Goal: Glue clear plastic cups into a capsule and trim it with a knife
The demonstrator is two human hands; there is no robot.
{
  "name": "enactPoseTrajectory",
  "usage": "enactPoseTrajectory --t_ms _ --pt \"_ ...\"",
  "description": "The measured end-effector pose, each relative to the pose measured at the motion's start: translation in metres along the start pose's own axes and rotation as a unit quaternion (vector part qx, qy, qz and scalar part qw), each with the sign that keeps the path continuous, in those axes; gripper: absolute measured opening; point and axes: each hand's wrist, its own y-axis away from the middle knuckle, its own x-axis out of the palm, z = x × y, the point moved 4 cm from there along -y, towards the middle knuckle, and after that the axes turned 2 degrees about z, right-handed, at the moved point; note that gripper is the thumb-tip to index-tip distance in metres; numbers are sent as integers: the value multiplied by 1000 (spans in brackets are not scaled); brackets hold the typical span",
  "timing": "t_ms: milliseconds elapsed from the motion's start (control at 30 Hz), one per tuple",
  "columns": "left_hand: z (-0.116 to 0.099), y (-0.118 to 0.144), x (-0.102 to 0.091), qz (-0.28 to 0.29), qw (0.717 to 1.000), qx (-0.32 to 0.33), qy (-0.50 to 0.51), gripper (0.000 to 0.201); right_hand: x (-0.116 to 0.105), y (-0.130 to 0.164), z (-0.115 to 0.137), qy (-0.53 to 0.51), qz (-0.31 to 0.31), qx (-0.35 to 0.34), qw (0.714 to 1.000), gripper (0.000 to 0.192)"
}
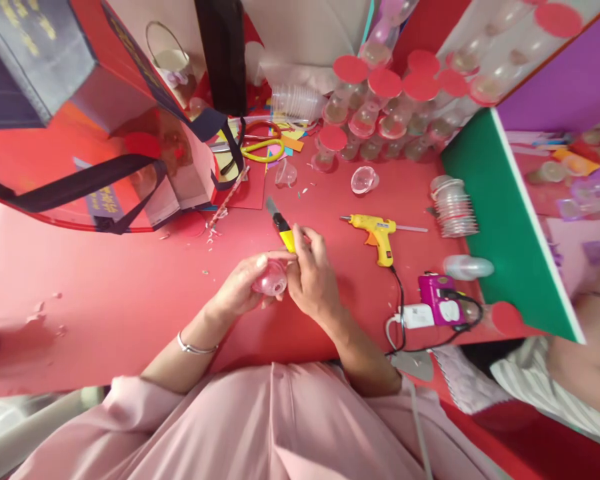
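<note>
My left hand (240, 285) is closed around a small clear plastic cup (271, 280) with a rounded body and a little hole facing me. Close against it, my right hand (314, 273) grips a yellow and black utility knife (283, 230). The knife's blade points up and to the left, away from the cup. A yellow hot glue gun (375, 235) lies on its side to the right of my hands, a clear glue stick coming out of its back. Beyond my hands, a clear plastic lid or cup (364, 180) rests on the red table (145, 293).
A large red gift bag (145, 160) with black straps stands at the left. Scissors (265, 150) and paper scraps lie behind. Several clear cups with red discs (384, 83) are stacked at the back. A green divider (510, 220) and a purple box (435, 293) with cables are at the right.
</note>
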Motion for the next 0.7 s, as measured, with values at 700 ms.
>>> enactPoseTrajectory --t_ms 700 --pt "-81 57 -17 -109 983 146 -37 58 94 -37 9 -628 262 294 671 37"
